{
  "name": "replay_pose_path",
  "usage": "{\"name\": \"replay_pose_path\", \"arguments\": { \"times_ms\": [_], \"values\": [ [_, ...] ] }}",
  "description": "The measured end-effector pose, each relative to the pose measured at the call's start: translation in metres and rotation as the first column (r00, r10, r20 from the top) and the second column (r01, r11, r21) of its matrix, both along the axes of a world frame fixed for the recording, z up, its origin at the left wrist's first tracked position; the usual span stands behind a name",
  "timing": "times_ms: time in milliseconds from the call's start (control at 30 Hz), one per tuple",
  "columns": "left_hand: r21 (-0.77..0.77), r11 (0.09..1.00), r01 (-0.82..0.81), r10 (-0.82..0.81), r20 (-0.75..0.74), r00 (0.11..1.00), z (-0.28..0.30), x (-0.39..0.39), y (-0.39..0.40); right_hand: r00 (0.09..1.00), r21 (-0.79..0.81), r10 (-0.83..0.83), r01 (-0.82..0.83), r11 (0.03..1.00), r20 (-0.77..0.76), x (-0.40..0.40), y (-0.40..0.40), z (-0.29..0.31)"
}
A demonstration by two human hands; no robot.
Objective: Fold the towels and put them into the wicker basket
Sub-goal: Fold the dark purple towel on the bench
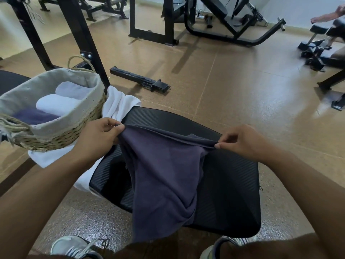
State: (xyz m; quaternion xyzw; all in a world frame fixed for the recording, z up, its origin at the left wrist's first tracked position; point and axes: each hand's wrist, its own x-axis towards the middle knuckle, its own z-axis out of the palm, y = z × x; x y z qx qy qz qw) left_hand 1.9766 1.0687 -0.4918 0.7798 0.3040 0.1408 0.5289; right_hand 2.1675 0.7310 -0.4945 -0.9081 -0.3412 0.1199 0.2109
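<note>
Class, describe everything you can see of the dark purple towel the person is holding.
The purple towel is a soft, matte, dark greyish-purple cloth. It hangs unfolded and creased over the black ribbed bench pad. Its top edge is stretched between the left hand and the right hand, each pinching a corner. The lower end twists and drapes past the pad's front edge.

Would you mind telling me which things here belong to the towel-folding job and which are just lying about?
Part of the job:
dark purple towel, pinched by left hand and right hand
lined wicker basket holding folded towels
loose white towel
black padded bench

Lying about:
black metal bar on the floor
black gym machines
</note>
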Motion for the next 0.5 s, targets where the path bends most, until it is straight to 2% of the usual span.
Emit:
{"name": "replay_pose_path", "arguments": {
  "times_ms": [167,267,500],
  "values": [
    [-0.009,1.000,0.003,-0.003,0.006,1.000,-0.003,0.001,0.003,0.999,0.061,0.001,0.002,0.998,-0.053,-0.005,0.006,-0.005],
    [0.001,1.000,0.002,-0.002,0.009,1.000,-0.004,0.002,0.002,0.998,0.023,0.035,-0.034,0.999,-0.059,-0.008,0.011,-0.007],
    [0.014,1.000,-0.022,0.022,0.006,1.000,-0.007,0.004,0.003,0.984,-0.156,0.109,-0.087,0.984,0.141,-0.012,0.020,-0.016]
  ]
}}
